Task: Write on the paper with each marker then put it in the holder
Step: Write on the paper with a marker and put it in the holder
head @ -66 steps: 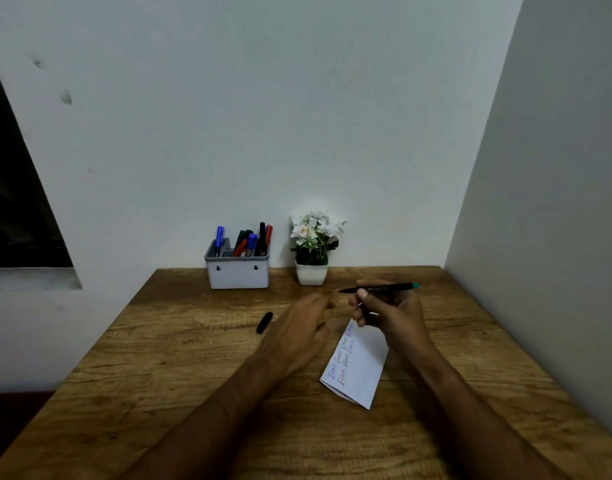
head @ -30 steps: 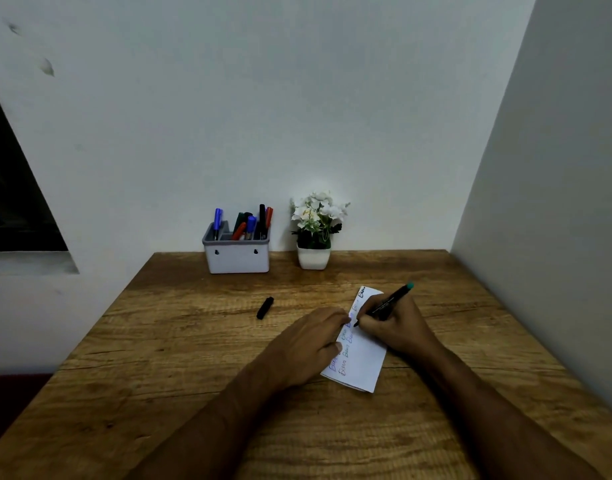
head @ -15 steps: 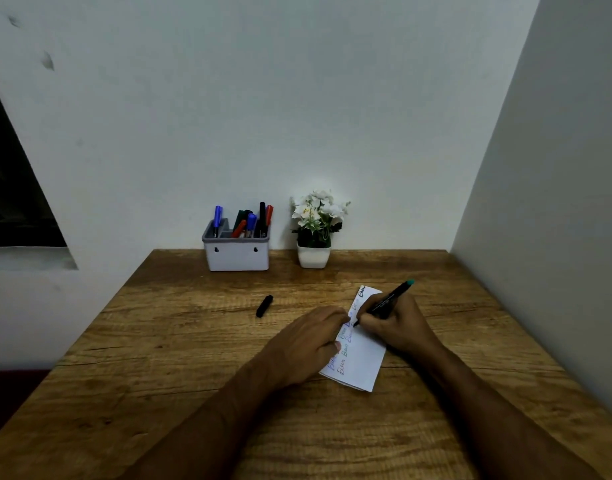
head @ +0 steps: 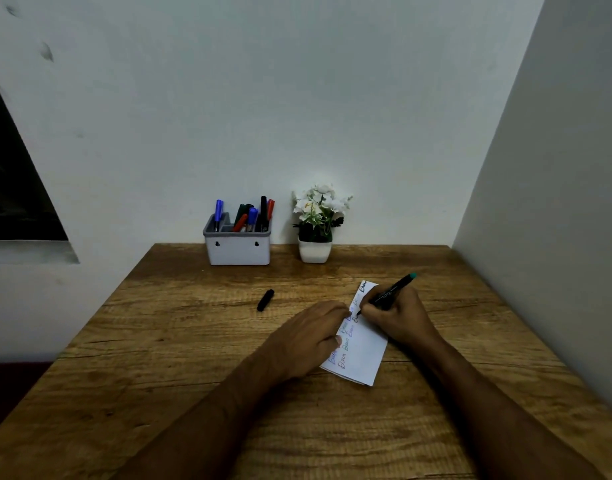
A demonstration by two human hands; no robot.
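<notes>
right hand (head: 398,320) gripping marker (head: 389,293) on paper (head: 361,355); left hand (head: 308,337) pressing paper

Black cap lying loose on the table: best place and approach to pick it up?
Pinch the black cap across its middle, on the two long sides, coming from above. It lies flat on the table with bare wood all round and its axis angled up-right. The left hand is nearer, though it is pressing the paper.
</notes>
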